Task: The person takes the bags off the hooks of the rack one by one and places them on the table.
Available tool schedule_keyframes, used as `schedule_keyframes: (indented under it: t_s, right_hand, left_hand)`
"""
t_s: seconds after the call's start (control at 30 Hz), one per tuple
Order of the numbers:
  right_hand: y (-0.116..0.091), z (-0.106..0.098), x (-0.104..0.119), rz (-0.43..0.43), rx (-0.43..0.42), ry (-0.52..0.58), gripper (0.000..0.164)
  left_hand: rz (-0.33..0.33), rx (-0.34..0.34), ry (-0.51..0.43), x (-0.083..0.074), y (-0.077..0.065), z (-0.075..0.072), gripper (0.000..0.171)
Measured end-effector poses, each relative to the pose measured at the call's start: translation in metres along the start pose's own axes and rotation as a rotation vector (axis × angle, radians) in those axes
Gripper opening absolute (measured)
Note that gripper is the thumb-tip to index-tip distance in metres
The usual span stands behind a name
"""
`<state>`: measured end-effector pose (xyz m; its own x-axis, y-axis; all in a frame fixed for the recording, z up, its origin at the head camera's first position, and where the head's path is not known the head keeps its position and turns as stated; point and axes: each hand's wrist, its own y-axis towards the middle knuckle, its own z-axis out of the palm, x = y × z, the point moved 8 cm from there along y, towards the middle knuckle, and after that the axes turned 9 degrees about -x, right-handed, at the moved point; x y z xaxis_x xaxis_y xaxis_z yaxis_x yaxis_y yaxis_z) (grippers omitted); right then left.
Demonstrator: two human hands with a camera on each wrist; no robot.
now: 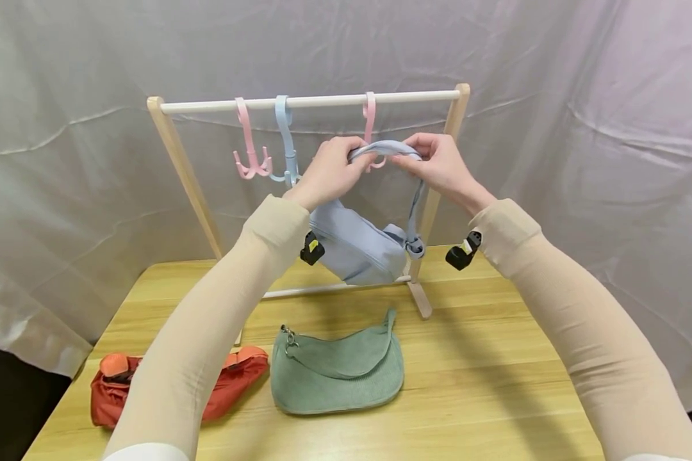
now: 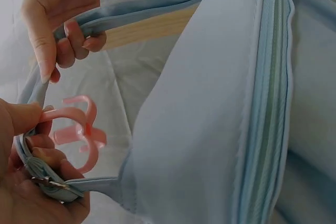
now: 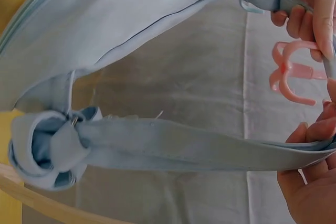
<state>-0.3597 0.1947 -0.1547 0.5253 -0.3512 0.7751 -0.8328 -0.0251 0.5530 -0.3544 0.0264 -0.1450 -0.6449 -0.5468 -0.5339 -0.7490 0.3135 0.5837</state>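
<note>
A light blue shoulder bag (image 1: 357,246) hangs in the air by its strap (image 1: 387,147), held in front of the rack. My left hand (image 1: 336,168) pinches the strap near a metal buckle, which shows in the left wrist view. Some way along, my right hand (image 1: 438,163) grips the same strap between thumb and curled fingers. Right behind the strap is a pink hook (image 1: 370,118) on the rail; in the left wrist view its prongs (image 2: 86,129) lie beside my left fingers. A knotted bow (image 3: 50,148) sits at the bag's strap end.
The rack's white rail (image 1: 317,101) also carries another pink hook (image 1: 248,141) and a blue hook (image 1: 285,134). On the wooden table (image 1: 473,384) lie a green bag (image 1: 337,378) and a red bag (image 1: 236,384), partly hidden by my left arm.
</note>
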Motion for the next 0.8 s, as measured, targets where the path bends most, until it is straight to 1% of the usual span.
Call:
schedule_keyframes:
  t_s: [0.13, 0.3, 0.4, 0.57, 0.67, 0.73, 0.8]
  right_hand:
    - [-0.007, 0.005, -0.005, -0.005, 0.003, 0.06, 0.004]
    - [-0.018, 0.007, -0.014, -0.003, -0.03, 0.096, 0.01]
    - [-0.028, 0.007, -0.024, 0.019, -0.054, 0.08, 0.019]
    - [-0.05, 0.009, -0.039, 0.035, -0.07, 0.017, 0.04]
    - [-0.064, 0.011, -0.043, 0.002, -0.094, -0.015, 0.05]
    - [-0.074, 0.012, -0.044, -0.046, -0.124, -0.032, 0.055]
    - [-0.084, 0.012, -0.042, -0.115, -0.159, -0.053, 0.057]
  left_hand:
    - [-0.006, -0.017, -0.009, 0.003, -0.003, -0.001, 0.021]
    - [-0.012, -0.035, -0.046, 0.003, -0.006, -0.005, 0.022]
    - [-0.017, -0.047, -0.073, 0.004, -0.009, -0.008, 0.022]
    - [-0.015, -0.084, -0.091, 0.008, -0.013, -0.013, 0.023]
    - [-0.015, -0.109, -0.089, 0.01, -0.016, -0.015, 0.022]
    - [-0.017, -0.122, -0.091, 0.011, -0.018, -0.016, 0.023]
    - [-0.014, -0.13, -0.092, 0.011, -0.02, -0.017, 0.024]
